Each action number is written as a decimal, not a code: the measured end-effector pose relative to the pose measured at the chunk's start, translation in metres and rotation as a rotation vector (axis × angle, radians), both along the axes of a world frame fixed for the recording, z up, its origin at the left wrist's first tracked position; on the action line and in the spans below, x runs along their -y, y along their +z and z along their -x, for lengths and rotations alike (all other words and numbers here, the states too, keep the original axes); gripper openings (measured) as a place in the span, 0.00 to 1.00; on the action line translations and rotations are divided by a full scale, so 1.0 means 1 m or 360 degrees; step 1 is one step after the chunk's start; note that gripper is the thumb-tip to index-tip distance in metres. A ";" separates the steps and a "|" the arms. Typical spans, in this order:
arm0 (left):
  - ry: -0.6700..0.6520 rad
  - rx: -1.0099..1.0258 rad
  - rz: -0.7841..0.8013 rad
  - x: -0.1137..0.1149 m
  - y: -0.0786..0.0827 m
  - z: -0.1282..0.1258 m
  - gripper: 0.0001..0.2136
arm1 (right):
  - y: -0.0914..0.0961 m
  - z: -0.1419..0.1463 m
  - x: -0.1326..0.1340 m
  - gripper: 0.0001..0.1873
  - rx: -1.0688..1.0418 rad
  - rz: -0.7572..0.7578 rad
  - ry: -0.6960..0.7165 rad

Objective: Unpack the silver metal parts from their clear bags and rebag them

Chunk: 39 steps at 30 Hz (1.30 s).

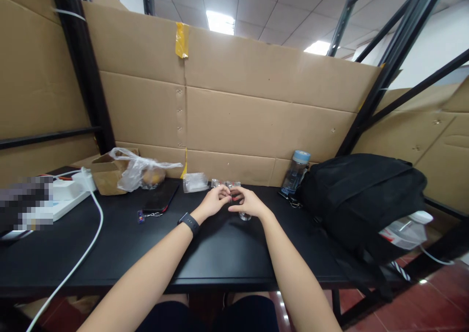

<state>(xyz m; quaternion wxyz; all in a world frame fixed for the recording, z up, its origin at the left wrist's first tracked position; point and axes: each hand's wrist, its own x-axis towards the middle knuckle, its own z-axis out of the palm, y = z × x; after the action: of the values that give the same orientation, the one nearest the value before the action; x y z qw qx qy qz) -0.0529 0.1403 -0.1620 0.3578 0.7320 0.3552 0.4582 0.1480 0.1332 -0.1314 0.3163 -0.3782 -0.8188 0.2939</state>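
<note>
My left hand (216, 200), with a dark watch (189, 223) on its wrist, is raised just above the black table. Its thumb and fingers are pinched together around something small and thin that I cannot make out. Facing it, my right hand (250, 201) is curved, thumb apart from the fingers, fingertips close to that small thing. A clear round object (245, 216) shows on the table just below my right hand, partly covered by it. Small clear plastic packets (233, 184) lie behind the hands, and a whitish plastic packet (195, 182) is to their left.
A phone (161, 197) with a keychain, a plastic bag (139, 171), a cardboard box (106, 176) and a power strip (73, 195) with a white cable are on the left. A blue-capped bottle (295, 173) and a black backpack (359, 200) stand right. A cardboard wall (256, 122) closes the back.
</note>
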 end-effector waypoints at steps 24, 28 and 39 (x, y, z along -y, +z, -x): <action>-0.0267 -0.0801 0.0111 -0.012 0.019 0.088 0.18 | -0.005 -0.054 -0.019 0.33 0.0551 0.0345 -0.0097; -0.0139 -0.0872 0.0049 -0.011 0.019 0.083 0.19 | -0.005 -0.053 -0.018 0.35 0.0603 0.0362 -0.0091; 0.0038 -0.1025 -0.0319 -0.006 0.027 0.075 0.15 | -0.030 -0.036 -0.044 0.23 0.0664 -0.0136 -0.0473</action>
<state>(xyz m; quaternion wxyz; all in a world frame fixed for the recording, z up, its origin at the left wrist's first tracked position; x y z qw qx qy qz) -0.1276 0.1458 -0.1350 0.1481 0.8665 0.4117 0.2401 0.1842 0.1775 -0.1617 0.1960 -0.5331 -0.8135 0.1251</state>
